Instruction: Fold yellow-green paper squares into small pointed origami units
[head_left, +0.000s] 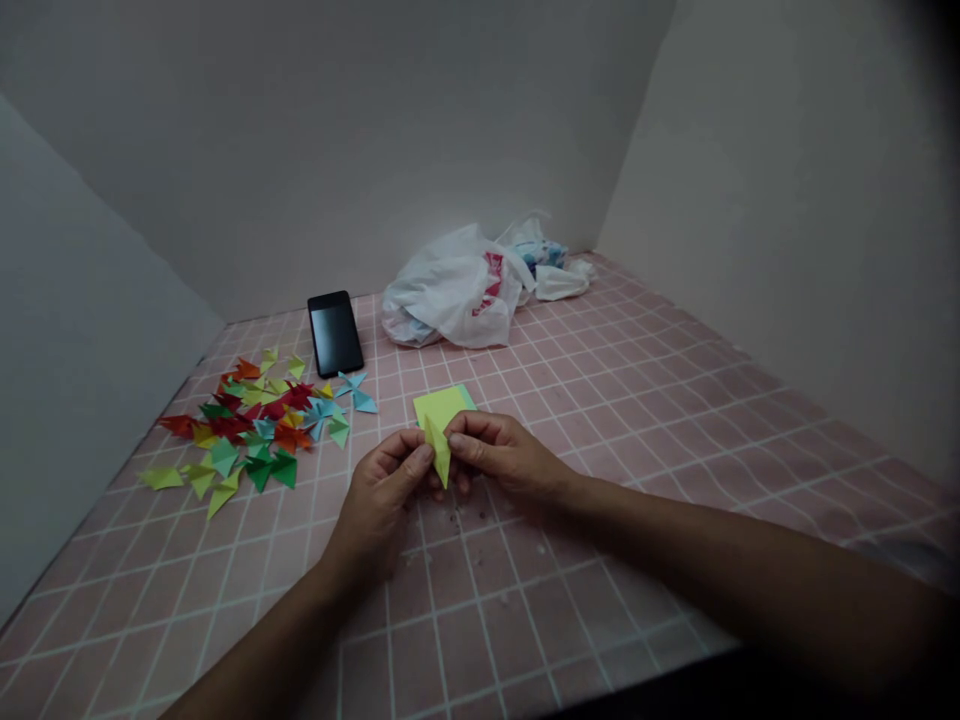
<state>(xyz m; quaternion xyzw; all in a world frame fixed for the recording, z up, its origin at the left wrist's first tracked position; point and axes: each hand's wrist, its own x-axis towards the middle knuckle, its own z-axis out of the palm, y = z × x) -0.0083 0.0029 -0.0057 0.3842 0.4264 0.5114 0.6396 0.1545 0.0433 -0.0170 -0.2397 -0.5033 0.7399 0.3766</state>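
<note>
A folded piece of yellow origami paper (437, 452), narrow and pointed at its lower end, is held upright between my two hands. My left hand (390, 480) pinches its left side between thumb and fingers. On the other side, my right hand (506, 455) grips the right edge the same way. Just behind them lies a small stack of square paper (439, 403), yellow on top with a green edge showing at the right. The hands hide the stack's near part.
Many folded paper cranes (259, 420) in red, green, yellow and blue lie scattered on the left. A black phone (335, 335) rests beyond them. White plastic bags (457, 290) sit against the back wall. A pink checked cloth (637, 400) covers the surface, with walls on three sides.
</note>
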